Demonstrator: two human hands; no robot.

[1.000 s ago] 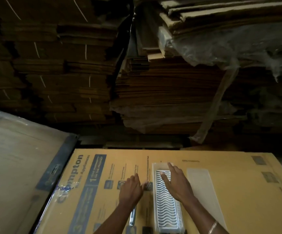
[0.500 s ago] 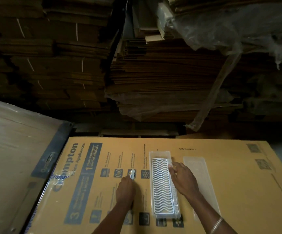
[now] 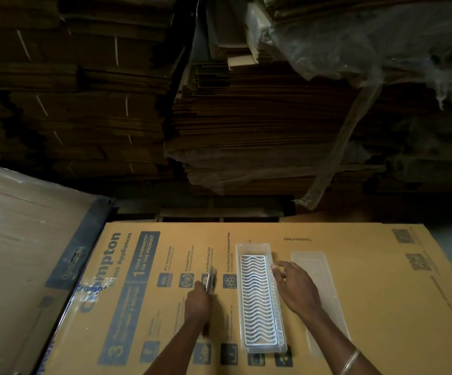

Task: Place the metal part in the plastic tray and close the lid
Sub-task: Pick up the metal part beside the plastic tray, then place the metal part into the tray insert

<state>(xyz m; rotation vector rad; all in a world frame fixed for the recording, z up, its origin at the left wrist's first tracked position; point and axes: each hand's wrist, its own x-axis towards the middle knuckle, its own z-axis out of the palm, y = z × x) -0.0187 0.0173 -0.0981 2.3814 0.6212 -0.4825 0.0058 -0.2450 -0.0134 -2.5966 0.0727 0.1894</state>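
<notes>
A long clear plastic tray (image 3: 239,299) lies on a big printed cardboard box, with a white wavy grid insert (image 3: 257,299) inside it. My left hand (image 3: 199,303) is to the tray's left, shut on a slim shiny metal part (image 3: 210,282) whose tip sticks out beyond my fingers. My right hand (image 3: 295,289) rests at the tray's right rim, fingertips touching the edge near its far end. The clear lid (image 3: 324,296) lies flat on the box just right of that hand, partly hidden by my wrist.
The work surface is a flat cardboard box (image 3: 381,293) with blue printing. A second wrapped carton (image 3: 24,253) leans at the left. Tall stacks of flattened cardboard (image 3: 246,117) and loose plastic sheeting (image 3: 368,44) rise behind the box's far edge.
My left hand has picked the metal part up off the box and moved it forward. My right hand slid off the grid insert to the tray's right rim.
</notes>
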